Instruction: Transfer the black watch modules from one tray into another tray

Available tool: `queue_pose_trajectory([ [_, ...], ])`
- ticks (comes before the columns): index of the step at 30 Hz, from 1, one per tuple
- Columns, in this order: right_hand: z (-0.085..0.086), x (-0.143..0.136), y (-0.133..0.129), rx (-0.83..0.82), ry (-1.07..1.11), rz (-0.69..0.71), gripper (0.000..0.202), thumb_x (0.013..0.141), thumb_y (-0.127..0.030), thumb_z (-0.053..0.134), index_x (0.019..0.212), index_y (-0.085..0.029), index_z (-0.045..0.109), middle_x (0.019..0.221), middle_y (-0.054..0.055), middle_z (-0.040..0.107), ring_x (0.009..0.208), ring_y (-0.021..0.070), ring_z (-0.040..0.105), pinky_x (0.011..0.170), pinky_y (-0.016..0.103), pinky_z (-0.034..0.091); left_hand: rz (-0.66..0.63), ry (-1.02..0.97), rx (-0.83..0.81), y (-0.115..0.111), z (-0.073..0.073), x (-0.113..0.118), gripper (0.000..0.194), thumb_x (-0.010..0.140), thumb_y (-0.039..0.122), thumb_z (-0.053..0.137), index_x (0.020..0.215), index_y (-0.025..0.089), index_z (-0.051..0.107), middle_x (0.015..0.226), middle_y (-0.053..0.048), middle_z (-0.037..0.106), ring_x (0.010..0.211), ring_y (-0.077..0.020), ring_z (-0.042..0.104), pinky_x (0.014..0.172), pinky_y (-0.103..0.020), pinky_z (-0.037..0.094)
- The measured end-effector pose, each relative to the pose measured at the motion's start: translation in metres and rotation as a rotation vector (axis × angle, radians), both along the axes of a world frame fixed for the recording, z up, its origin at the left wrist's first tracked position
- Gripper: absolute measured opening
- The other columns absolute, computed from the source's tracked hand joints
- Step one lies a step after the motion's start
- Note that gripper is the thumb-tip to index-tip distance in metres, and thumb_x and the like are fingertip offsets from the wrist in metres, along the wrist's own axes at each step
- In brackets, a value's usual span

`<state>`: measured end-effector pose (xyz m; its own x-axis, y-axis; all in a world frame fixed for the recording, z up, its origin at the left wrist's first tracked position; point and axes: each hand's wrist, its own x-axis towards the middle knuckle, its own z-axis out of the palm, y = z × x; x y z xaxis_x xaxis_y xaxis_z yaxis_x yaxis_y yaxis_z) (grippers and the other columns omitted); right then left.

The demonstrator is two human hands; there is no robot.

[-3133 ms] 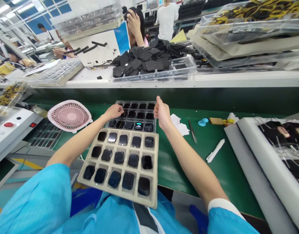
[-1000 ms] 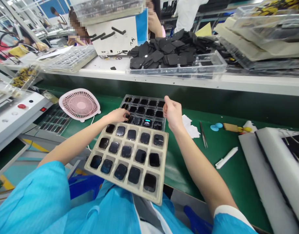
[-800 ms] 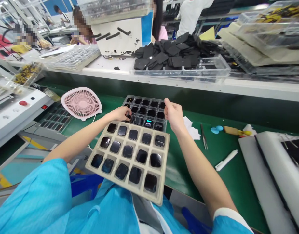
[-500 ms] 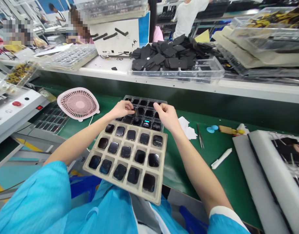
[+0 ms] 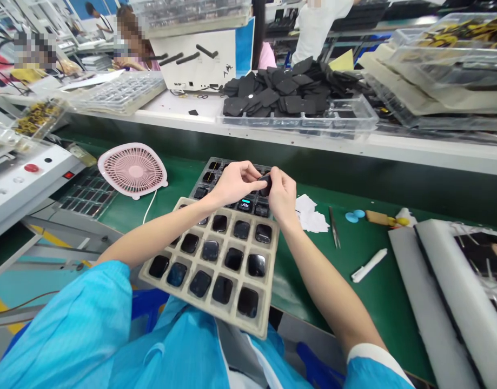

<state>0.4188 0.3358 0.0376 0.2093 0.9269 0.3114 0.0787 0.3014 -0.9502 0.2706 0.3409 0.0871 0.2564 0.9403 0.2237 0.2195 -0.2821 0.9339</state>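
My left hand [image 5: 238,183] and my right hand [image 5: 283,197] meet above the clear tray, fingers pinched on a small black square piece [image 5: 266,185]. Fingers cover part of it. Beneath them, the clear plastic tray [image 5: 196,190] holds dark square units in its cells; one unit [image 5: 245,205] has a lit screen with a green bar. Closer to my body, a beige compartment tray [image 5: 268,324] overlaps the clear tray's near edge. Black, glossy, rounded-square watch-like units [image 5: 248,302] lie in its cells, and my left forearm hides a few.
A pink fan [image 5: 135,170] stands left on the green bench. To the right lie crumpled white paper [image 5: 312,214], tweezers [image 5: 335,228] and a white pen [image 5: 369,266]. Black square pieces [image 5: 284,92] are heaped on the shelf ahead. Grey-white foam [image 5: 438,292] borders the right side.
My left hand has moved right with the dark piece, from over the clear tray's left part to my right hand. Both hands now touch the piece. The view has shifted slightly.
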Motion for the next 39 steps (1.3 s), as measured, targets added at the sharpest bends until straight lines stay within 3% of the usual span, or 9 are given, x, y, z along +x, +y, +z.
queue_pose_trajectory([
  [4, -0.003, 0.006, 0.011, -0.120, 0.218, 0.023, 0.061, 0.093, -0.078, 0.056, 0.068, -0.025, 0.042, 0.055, -0.005, 0.034, 0.049, 0.0118, 0.028, 0.047, 0.030, 0.024, 0.078, 0.096, 0.024, 0.017, -0.003, -0.025, 0.019, 0.075, 0.023, 0.089, 0.083, 0.015, 0.073, 0.079, -0.007, 0.077, 0.076, -0.0200, 0.073, 0.072, -0.031, 0.056],
  [9, 0.008, 0.018, 0.017, -0.180, 0.385, 0.103, 0.068, 0.090, -0.085, 0.056, 0.066, -0.026, 0.029, 0.049, -0.008, 0.023, 0.042, 0.0088, 0.018, 0.039, 0.027, 0.016, 0.197, 0.354, -0.031, 0.060, -0.025, -0.092, 0.022, 0.068, 0.026, 0.092, 0.082, 0.017, 0.077, 0.077, -0.007, 0.077, 0.074, -0.0215, 0.071, 0.073, -0.033, 0.055],
  [13, 0.014, 0.023, 0.017, -0.161, 0.389, 0.115, 0.073, 0.090, -0.086, 0.055, 0.066, -0.026, 0.020, 0.051, -0.008, 0.020, 0.041, 0.0082, 0.017, 0.036, 0.027, 0.016, 0.133, 0.577, -0.166, 0.078, -0.051, -0.133, 0.021, 0.059, 0.022, 0.092, 0.072, 0.020, 0.076, 0.070, -0.004, 0.075, 0.067, -0.0213, 0.069, 0.070, -0.032, 0.052],
  [17, 0.015, 0.023, 0.016, -0.182, 0.404, 0.134, 0.074, 0.090, -0.086, 0.055, 0.066, -0.026, 0.019, 0.051, -0.008, 0.020, 0.042, 0.0078, 0.016, 0.035, 0.027, 0.015, 0.002, 0.654, -0.225, 0.080, -0.066, -0.144, 0.019, 0.057, 0.025, 0.091, 0.069, 0.022, 0.076, 0.067, -0.003, 0.075, 0.066, -0.0222, 0.070, 0.067, -0.031, 0.049],
  [22, 0.017, 0.021, 0.014, -0.217, 0.374, 0.137, 0.075, 0.086, -0.090, 0.058, 0.066, -0.026, 0.023, 0.051, -0.007, 0.028, 0.041, 0.0073, 0.020, 0.035, 0.026, 0.016, -0.081, 0.833, -0.094, 0.077, -0.063, -0.148, 0.020, 0.061, 0.032, 0.088, 0.078, 0.025, 0.081, 0.071, -0.002, 0.075, 0.067, -0.0220, 0.068, 0.069, -0.031, 0.046],
  [26, 0.016, 0.021, 0.015, -0.221, 0.384, 0.155, 0.074, 0.086, -0.087, 0.061, 0.067, -0.026, 0.023, 0.050, -0.009, 0.024, 0.041, 0.0070, 0.018, 0.036, 0.026, 0.015, 0.018, 0.899, -0.010, 0.077, -0.060, -0.168, 0.021, 0.072, 0.037, 0.081, 0.088, 0.025, 0.083, 0.079, -0.004, 0.076, 0.069, -0.0226, 0.066, 0.072, -0.032, 0.044],
  [32, 0.007, 0.019, 0.018, -0.208, 0.423, 0.182, 0.076, 0.085, -0.083, 0.066, 0.067, -0.027, 0.018, 0.053, -0.010, 0.015, 0.043, 0.0068, 0.012, 0.037, 0.027, 0.010, -0.008, 1.071, -0.071, 0.077, -0.062, -0.192, 0.035, 0.069, 0.043, 0.081, 0.098, 0.023, 0.083, 0.085, -0.006, 0.071, 0.075, -0.0257, 0.066, 0.076, -0.033, 0.045],
  [35, 0.005, 0.019, 0.017, -0.201, 0.379, 0.211, 0.078, 0.081, -0.084, 0.069, 0.067, -0.027, 0.018, 0.054, -0.009, 0.015, 0.045, 0.0073, 0.012, 0.039, 0.028, 0.010, -0.056, 1.057, -0.031, 0.076, -0.058, -0.193, 0.041, 0.067, 0.047, 0.082, 0.099, 0.020, 0.080, 0.096, -0.008, 0.073, 0.084, -0.0269, 0.068, 0.078, -0.034, 0.049],
  [39, 0.007, 0.017, 0.013, -0.168, 0.231, 0.231, 0.076, 0.082, -0.084, 0.068, 0.064, -0.027, 0.023, 0.054, -0.007, 0.021, 0.048, 0.0089, 0.016, 0.043, 0.030, 0.013, -0.032, 0.864, -0.111, 0.070, -0.049, -0.190, 0.035, 0.064, 0.046, 0.086, 0.084, 0.020, 0.073, 0.084, -0.007, 0.075, 0.081, -0.0253, 0.071, 0.076, -0.035, 0.054],
])
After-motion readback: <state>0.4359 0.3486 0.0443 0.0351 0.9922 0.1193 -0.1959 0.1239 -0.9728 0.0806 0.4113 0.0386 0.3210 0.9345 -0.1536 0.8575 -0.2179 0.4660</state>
